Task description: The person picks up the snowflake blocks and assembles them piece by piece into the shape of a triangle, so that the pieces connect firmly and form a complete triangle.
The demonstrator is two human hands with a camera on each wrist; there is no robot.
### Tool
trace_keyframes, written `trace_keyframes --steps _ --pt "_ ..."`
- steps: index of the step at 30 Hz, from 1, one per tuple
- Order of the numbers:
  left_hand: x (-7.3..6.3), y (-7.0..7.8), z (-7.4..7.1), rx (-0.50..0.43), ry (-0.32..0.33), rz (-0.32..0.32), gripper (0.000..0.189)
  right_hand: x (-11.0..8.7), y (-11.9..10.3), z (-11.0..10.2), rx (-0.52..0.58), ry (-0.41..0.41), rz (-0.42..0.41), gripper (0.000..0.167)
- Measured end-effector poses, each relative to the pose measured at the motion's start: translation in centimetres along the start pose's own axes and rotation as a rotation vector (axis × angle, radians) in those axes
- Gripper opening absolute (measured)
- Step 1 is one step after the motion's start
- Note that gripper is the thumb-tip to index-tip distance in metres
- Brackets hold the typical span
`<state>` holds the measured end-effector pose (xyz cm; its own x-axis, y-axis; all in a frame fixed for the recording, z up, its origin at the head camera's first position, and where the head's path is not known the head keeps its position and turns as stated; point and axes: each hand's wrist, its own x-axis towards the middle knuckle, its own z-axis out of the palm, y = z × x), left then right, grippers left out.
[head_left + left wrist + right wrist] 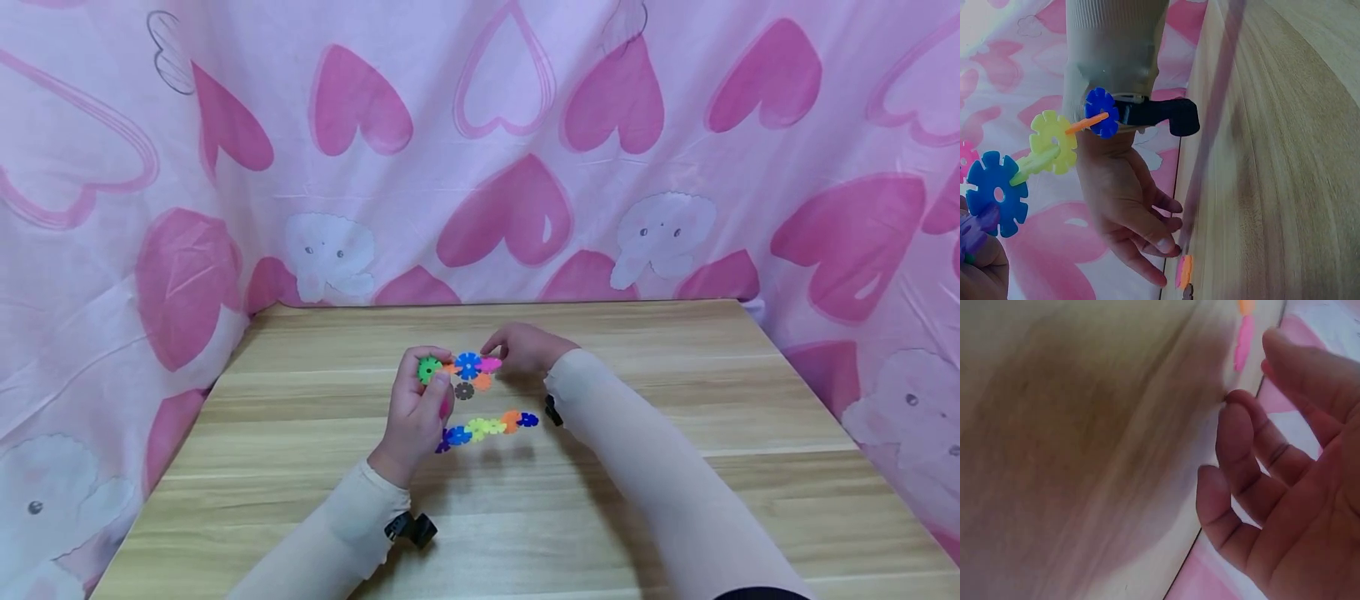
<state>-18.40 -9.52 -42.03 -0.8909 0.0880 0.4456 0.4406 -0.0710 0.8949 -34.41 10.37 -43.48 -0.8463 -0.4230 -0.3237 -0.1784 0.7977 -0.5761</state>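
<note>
My left hand point(411, 412) holds a string of interlocked notched plastic discs. Its chain point(477, 429) runs rightward through blue, yellow, orange and dark blue pieces. A green disc point(430, 370) shows between the left thumb and forefinger. Just past the fingertips are a blue disc point(468, 365) and a pink disc point(490, 364); whether the blue one joins the held string I cannot tell. An orange disc point(482, 381) and a brown disc point(464, 391) are close by. My right hand point(528, 346) is beside the pink disc, fingers loosely bent, with nothing in its grasp in the right wrist view.
The pieces are over a wooden table point(300, 467). A pink heart-patterned cloth point(420, 183) hangs behind the table and along both sides. Black wrist mounts, one being the left mount point(411, 528), stick out from the sleeves.
</note>
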Motion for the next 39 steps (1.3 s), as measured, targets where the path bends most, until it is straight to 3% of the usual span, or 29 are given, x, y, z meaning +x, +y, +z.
trace_keyframes --steps 14,22,28,33,39 --pt "0.0 -0.1 0.0 0.002 -0.008 0.027 0.024 0.7 -0.6 0.6 -0.172 -0.012 0.005 0.020" --pt "0.0 -0.1 0.0 0.010 0.001 0.032 0.023 -1.0 0.1 0.3 -0.125 0.006 -0.063 0.017" --pt "0.0 -0.1 0.0 0.011 0.006 0.048 0.022 -3.6 1.0 -0.5 -0.033 0.066 -0.148 0.019" --pt "0.0 -0.2 -0.1 0.030 0.001 0.046 0.024 -7.1 0.6 -1.2 0.081 0.158 -0.197 0.026" --pt "0.0 -0.2 -0.4 0.030 0.007 0.074 0.022 -11.7 -0.7 -1.8 0.270 0.279 -0.323 0.026"
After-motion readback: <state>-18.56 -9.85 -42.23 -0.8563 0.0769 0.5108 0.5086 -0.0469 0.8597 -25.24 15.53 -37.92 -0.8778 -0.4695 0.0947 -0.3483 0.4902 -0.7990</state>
